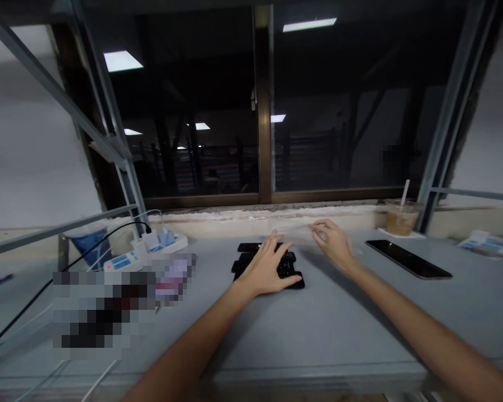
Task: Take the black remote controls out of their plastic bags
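Observation:
My left hand (pixel 265 265) rests with fingers spread on several flat black pieces (pixel 295 280) lying close together on the grey desk (pixel 318 329). Small marks like buttons show on some of them, but their kind is not clear. To the right and a little higher, my right hand (pixel 333 243) pinches a thin clear plastic sheet or bag (pixel 295 229) between thumb and fingers. The plastic stretches left toward my left fingertips and is blurred; whether those fingertips touch it I cannot tell.
A dark phone (pixel 408 259) lies at the right, near a cup with a straw (pixel 401 218). On the left are a white power strip (pixel 126 262) with plugs and cables, a blue container (pixel 92 245) and a pixelated phone-like object (pixel 176 279). A window (pixel 262 111) stands behind.

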`<state>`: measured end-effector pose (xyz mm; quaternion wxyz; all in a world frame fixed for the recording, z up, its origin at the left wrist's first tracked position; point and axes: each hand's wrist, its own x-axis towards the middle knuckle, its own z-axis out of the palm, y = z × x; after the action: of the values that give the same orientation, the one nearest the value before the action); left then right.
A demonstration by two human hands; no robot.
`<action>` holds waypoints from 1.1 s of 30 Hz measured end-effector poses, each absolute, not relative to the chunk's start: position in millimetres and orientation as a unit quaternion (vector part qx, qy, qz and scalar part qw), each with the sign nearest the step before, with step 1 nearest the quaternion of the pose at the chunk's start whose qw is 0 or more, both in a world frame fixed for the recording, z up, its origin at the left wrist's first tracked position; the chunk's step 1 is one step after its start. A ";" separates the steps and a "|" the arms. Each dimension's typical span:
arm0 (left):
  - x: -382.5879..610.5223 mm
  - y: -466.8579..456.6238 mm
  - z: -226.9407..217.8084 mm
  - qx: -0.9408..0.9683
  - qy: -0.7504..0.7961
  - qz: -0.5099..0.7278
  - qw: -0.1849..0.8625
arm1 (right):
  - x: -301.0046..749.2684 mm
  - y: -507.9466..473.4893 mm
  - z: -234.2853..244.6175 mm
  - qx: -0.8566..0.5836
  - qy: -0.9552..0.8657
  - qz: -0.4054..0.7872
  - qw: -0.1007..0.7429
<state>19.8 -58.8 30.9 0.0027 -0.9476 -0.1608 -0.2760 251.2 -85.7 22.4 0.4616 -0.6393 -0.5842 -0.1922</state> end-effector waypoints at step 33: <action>26.3 -9.0 10.1 -0.930 -0.353 -0.063 -0.079 | 272.5 -76.2 -0.1 -0.779 -0.536 -0.251 0.207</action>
<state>26.3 -9.0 10.1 -0.0787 -0.9302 -0.3529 -0.0635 272.5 -76.2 -0.1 0.2066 -0.7788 -0.5365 -0.2508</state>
